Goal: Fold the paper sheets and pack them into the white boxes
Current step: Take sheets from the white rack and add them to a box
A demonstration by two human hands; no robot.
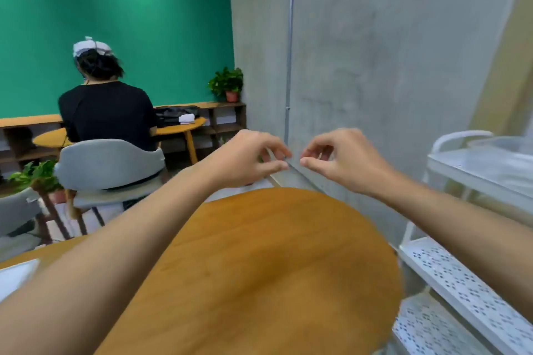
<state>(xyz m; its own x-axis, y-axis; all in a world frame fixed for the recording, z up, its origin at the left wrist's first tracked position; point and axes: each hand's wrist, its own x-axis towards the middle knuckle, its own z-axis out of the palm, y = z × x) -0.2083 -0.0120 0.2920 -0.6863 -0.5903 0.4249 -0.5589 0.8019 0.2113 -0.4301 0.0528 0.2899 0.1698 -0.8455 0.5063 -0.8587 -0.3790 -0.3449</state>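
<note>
Both my hands are raised side by side in the air beyond the far edge of the round wooden table (259,268). The fingers of my left hand (253,158) are curled toward the thumb, and I see nothing between them. My right hand (337,158) mirrors it, fingertips nearly meeting those of the left, also with nothing visible in it. A white flat thing (14,277) lies at the table's left edge, mostly hidden by my left forearm; I cannot tell whether it is paper or a box.
A white perforated metal cart (467,282) stands close on the right. A concrete wall (375,66) rises just behind the table. On the left a person in black (106,112) sits with their back to me in a grey chair (109,164), with potted plants nearby.
</note>
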